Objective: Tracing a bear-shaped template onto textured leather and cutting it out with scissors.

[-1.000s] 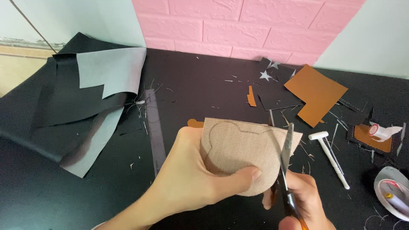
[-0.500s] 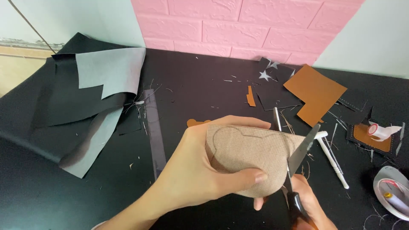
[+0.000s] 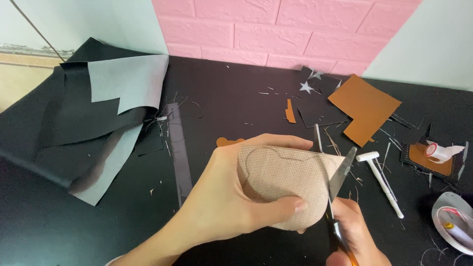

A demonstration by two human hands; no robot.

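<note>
Head view, looking down over the person's arms: the left hand holds a tan woven-backed piece up off the black worktop, thumb pressed flat on its lower face, fingers curled behind; the right hand is closed round the handles of a pair of scissors, blades parted at the piece's right edge. A curved outline is drawn on the tan face, and the lower edge is already rounded, so I'd judge the cutting-out to be in mid-course; the next snip seems to call for turning the piece so the line feeds into the blades, the thumb kept well back from them. As for room: a clear ruler lies just left of the hands, a white-handled tool just right, a brown leather sheet beyond it, a folded black and grey sheet well apart at the left; offcuts litter the surface between; the near edge is out of sight.
</note>
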